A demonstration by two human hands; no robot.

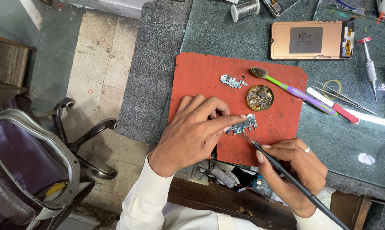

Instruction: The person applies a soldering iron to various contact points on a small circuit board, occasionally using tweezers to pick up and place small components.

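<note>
Two hands work over a red rectangular rubber mat [201,72]. The left hand [196,130] pins a small grey-blue circuit board [243,126] to the mat under its fingertips. The right hand [294,168], at 4 o'clock from the board, is clamped around a thin black soldering iron [294,181] whose tip touches the board's lower edge. A round brass tin [259,97] lies at 1 o'clock from the board; a green-and-purple toothbrush [294,90] lies just beyond it.

Left: worn pale floor tiles [92,59], dark swivel chair [26,166]. Right: grey-green stone worktop [218,30], glass sheet [350,140] over right part; daylight.
</note>
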